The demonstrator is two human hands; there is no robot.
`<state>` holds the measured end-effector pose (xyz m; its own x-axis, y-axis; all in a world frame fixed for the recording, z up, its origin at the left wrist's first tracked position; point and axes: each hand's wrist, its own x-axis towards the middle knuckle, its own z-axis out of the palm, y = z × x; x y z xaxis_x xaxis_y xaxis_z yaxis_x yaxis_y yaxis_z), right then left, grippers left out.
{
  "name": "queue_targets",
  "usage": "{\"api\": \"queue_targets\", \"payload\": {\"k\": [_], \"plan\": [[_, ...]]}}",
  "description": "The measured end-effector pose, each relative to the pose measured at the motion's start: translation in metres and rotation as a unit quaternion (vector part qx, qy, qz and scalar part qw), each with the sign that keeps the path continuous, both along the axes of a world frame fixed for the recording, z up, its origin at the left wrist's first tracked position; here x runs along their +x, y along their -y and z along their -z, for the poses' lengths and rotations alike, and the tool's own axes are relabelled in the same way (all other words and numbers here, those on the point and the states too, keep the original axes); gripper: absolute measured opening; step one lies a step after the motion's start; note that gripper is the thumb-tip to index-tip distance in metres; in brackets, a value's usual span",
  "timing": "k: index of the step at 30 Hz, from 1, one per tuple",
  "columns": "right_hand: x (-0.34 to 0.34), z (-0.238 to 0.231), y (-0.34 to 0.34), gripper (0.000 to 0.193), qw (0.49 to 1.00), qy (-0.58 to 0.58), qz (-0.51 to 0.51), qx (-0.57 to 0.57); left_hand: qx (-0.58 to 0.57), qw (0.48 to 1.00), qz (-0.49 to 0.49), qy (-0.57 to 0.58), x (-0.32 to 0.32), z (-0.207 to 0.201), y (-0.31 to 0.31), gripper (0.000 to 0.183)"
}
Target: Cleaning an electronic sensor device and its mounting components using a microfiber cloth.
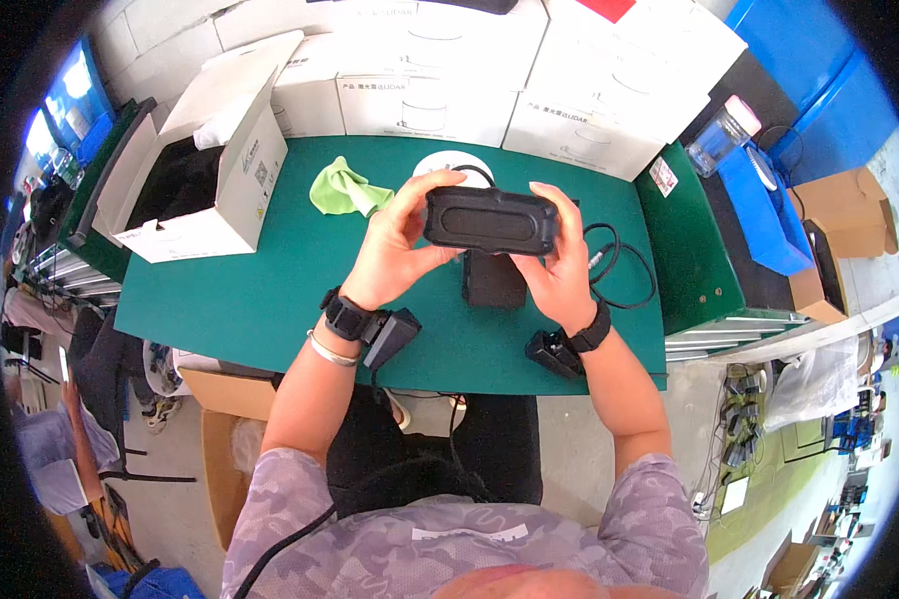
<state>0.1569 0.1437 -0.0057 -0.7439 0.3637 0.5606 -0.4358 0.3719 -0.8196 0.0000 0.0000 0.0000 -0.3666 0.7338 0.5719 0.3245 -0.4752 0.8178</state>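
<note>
Between my left hand (395, 245) and my right hand (563, 268) I hold a black, rounded-rectangular device (489, 223) by its two ends. It is raised above the green table, and a raised oval outline runs around its upward face. My fingers are closed on both sides of it. Below it, a black box-like block (495, 284) sits on the table, partly covered. Just beyond it shows a white round object (448, 162), with a dark cable curving in front. A black cable (629, 299) lies coiled right of my right hand. Both wrists wear black strapped modules.
A crumpled green cloth (346, 190) lies on the green table (230, 309). An open white box (240, 200) with dark contents stands at the left. White cartons (425, 108) are stacked along the back. A blue bin (774, 215) and a cardboard box (849, 215) are at the right.
</note>
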Motion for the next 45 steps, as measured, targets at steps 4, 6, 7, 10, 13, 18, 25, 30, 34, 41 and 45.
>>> {"api": "queue_targets", "payload": {"k": [4,6,7,10,13,18,25,30,34,41,45], "plan": [[0.0,0.002,-0.002,0.065,0.994,-0.014,0.054,0.099,-0.021,0.999,-0.031,-0.027,0.002,-0.002,0.002,0.072],[0.0,0.002,0.0,0.066,0.993,-0.013,0.061,0.099,-0.042,0.997,-0.052,-0.047,0.003,-0.001,0.002,0.072],[-0.001,0.0,0.001,0.067,0.989,-0.016,0.079,0.121,-0.028,0.997,-0.047,-0.047,0.003,-0.001,0.001,0.072],[-0.001,0.003,0.002,0.065,0.988,-0.032,0.089,0.125,-0.019,0.998,-0.033,-0.04,0.004,-0.002,0.001,0.071],[-0.001,0.0,-0.004,0.055,0.975,-0.052,0.111,0.185,-0.041,0.999,-0.011,-0.016,0.003,-0.001,0.002,0.072],[0.002,-0.004,-0.011,0.04,0.933,-0.05,0.173,0.313,0.013,0.999,-0.027,-0.029,0.001,0.002,0.0,0.057],[0.002,-0.006,-0.002,0.028,0.992,0.09,-0.032,-0.085,-0.073,0.993,0.019,0.09,-0.01,0.006,0.006,0.031],[0.006,-0.015,0.0,0.025,0.974,0.113,-0.092,-0.172,-0.084,0.988,0.029,0.125,-0.009,0.007,0.002,0.037],[0.012,-0.028,-0.021,0.017,0.992,0.001,0.067,-0.109,-0.034,0.983,-0.047,0.177,-0.009,0.005,-0.001,0.039],[0.053,-0.005,-0.123,0.019,0.875,0.176,0.44,0.093,0.044,0.951,-0.18,0.248,-0.041,0.015,0.002,0.032],[0.059,0.032,-0.163,0.02,0.79,0.317,0.486,0.197,0.028,0.941,-0.229,0.249,-0.05,0.026,-0.003,0.03]]}}
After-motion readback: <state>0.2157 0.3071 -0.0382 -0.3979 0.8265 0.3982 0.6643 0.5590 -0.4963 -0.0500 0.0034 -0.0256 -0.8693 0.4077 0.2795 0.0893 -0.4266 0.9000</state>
